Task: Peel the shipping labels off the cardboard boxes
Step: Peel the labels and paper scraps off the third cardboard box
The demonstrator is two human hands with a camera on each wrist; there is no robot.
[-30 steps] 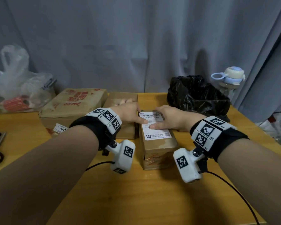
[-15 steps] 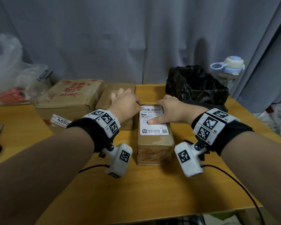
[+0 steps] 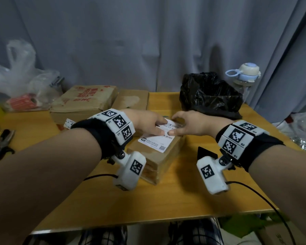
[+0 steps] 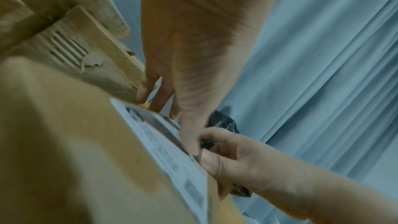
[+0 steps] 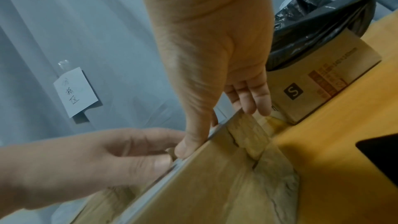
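Landmark: small cardboard box (image 3: pixel 159 161), lying near the middle of the wooden table (image 3: pixel 166 206), turned at a slant.

Far left of the box: clear plastic bag (image 3: pixel 16 82) with a red packet inside, at the table's left edge; scissors (image 3: pixel 0 147) nearer the front.

Left of the box: large flat box (image 3: pixel 83 101) with red print, a small label on its front side. Behind the small box, a second flat box (image 3: pixel 131 100). Bare tabletop lies in front of the small box, out to the front edge.

On top of the small box: white shipping label (image 3: pixel 157 142), stuck down over its near part. Left hand (image 3: pixel 147 121) lies on the label's far end, fingers straight, pressing flat. Right hand (image 3: pixel 189 124) meets it there: thumb on the label by the right edge, fingers curled over the box's far corner. Whether a corner is lifted, cannot tell.

Right of the box, behind: black bin bag (image 3: pixel 210 96) lining a carton, contents not visible. Beyond it, a water bottle (image 3: pixel 244 75) at the curtain.
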